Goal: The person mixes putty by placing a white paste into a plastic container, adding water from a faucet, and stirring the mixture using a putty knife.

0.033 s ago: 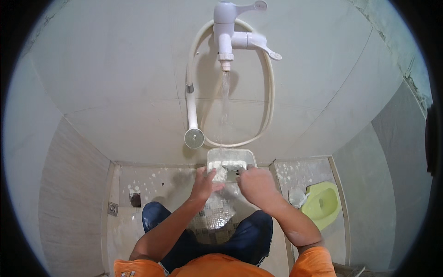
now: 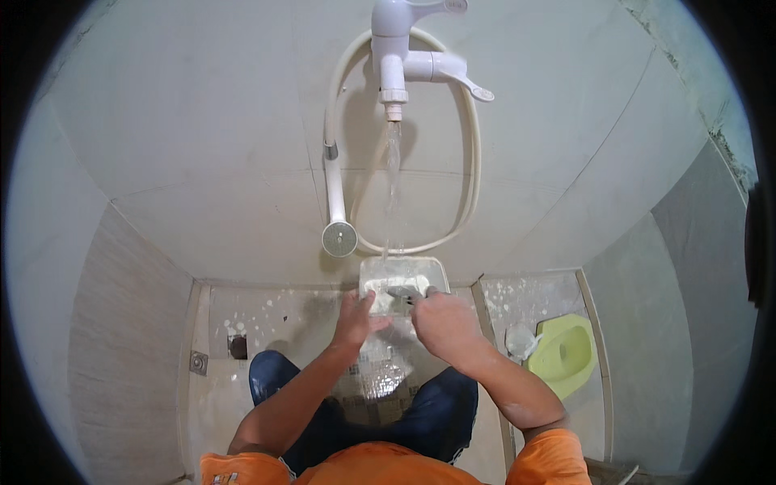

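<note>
Grey-bladed hand tool (image 2: 399,292) juts leftward from the right hand (image 2: 443,323), fingers wrapped round its mostly hidden handle, crossing the whitish plastic tub (image 2: 376,270). The left hand (image 2: 353,321) pinches the tub's near left corner under the running faucet (image 2: 392,71); both forearms (image 2: 517,390) angle inward.

Left grip (image 2: 352,322) thumb-up, right grip (image 2: 444,325) fist-like
</note>
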Demonstrator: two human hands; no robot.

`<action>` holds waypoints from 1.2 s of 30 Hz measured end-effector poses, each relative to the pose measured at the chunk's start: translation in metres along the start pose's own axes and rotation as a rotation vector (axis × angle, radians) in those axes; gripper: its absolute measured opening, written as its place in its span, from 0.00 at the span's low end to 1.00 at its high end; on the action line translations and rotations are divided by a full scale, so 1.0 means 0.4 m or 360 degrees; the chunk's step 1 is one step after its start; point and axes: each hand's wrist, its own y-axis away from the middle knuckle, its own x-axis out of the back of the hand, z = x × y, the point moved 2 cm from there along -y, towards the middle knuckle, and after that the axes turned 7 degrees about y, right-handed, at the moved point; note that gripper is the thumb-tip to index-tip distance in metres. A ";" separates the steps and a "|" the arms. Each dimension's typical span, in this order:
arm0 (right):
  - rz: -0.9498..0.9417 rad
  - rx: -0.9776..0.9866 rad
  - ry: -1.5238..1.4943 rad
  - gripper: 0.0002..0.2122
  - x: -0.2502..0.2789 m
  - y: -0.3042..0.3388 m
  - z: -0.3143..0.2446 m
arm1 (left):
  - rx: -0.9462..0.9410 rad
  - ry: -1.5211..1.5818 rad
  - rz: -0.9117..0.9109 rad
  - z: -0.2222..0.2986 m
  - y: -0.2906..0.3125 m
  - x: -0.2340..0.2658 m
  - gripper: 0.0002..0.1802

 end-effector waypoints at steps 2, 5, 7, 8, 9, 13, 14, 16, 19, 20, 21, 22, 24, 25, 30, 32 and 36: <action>0.0027 0.0107 -0.0010 0.09 0.008 0.004 -0.029 | -0.0083 0.0050 0.0019 -0.009 -0.022 0.023 0.31; 0.0011 0.0176 -0.0050 0.08 0.022 0.003 0.004 | 0.0001 0.0103 0.0119 -0.005 -0.005 0.026 0.31; -0.0309 -0.0129 -0.0185 0.10 0.066 -0.012 0.066 | 0.0040 0.0096 0.0210 0.008 0.019 0.019 0.29; -0.0193 -0.0222 -0.0162 0.12 0.107 -0.011 0.078 | -0.0046 0.0064 0.0178 0.011 0.025 0.014 0.28; -0.0230 -0.0236 -0.0188 0.12 0.105 -0.016 0.075 | -0.0129 0.0031 0.0148 0.016 0.031 0.012 0.28; 0.0045 -0.0264 -0.0241 0.17 0.116 0.010 -0.011 | -0.0185 0.0011 0.0316 -0.008 0.041 0.021 0.29; 0.0067 -0.0254 -0.0333 0.17 0.115 0.020 -0.035 | -0.0157 0.0002 0.0316 0.008 0.046 0.007 0.29; 0.0052 -0.0257 -0.0523 0.17 0.142 0.052 -0.046 | -0.0057 -0.0058 0.0291 0.043 0.069 -0.015 0.30; 0.0055 -0.0412 -0.0634 0.17 0.190 0.084 0.024 | 0.0068 0.0114 0.0431 0.087 0.104 -0.038 0.32; -0.0167 -0.0582 -0.0582 0.17 0.202 0.076 0.042 | 0.0093 0.0105 0.0429 0.095 0.122 -0.048 0.32; -0.0184 -0.0600 -0.0587 0.17 0.203 0.070 0.036 | 0.0089 0.0027 0.0397 0.104 0.146 -0.058 0.32; -0.0158 -0.0625 -0.0566 0.17 0.191 0.063 0.028 | 0.0087 -0.0045 0.0348 0.109 0.164 -0.072 0.32; -0.0191 -0.0621 -0.0545 0.16 0.185 0.047 -0.015 | 0.0089 -0.0053 0.0342 0.083 0.172 -0.056 0.31; -0.0202 -0.0626 -0.0546 0.16 0.196 0.047 -0.036 | 0.0074 -0.0068 0.0337 0.094 0.172 -0.058 0.30; -0.0138 -0.0610 -0.0693 0.16 0.286 0.066 -0.058 | 0.0462 -0.0062 0.0277 0.178 0.147 -0.046 0.30; -0.0118 -0.0715 -0.0658 0.16 0.311 0.050 -0.033 | 0.0655 0.0003 0.0301 0.186 0.139 -0.052 0.31; -0.0077 -0.0860 -0.0638 0.16 0.358 0.011 -0.013 | 0.1101 0.0074 0.0253 0.176 0.133 -0.079 0.29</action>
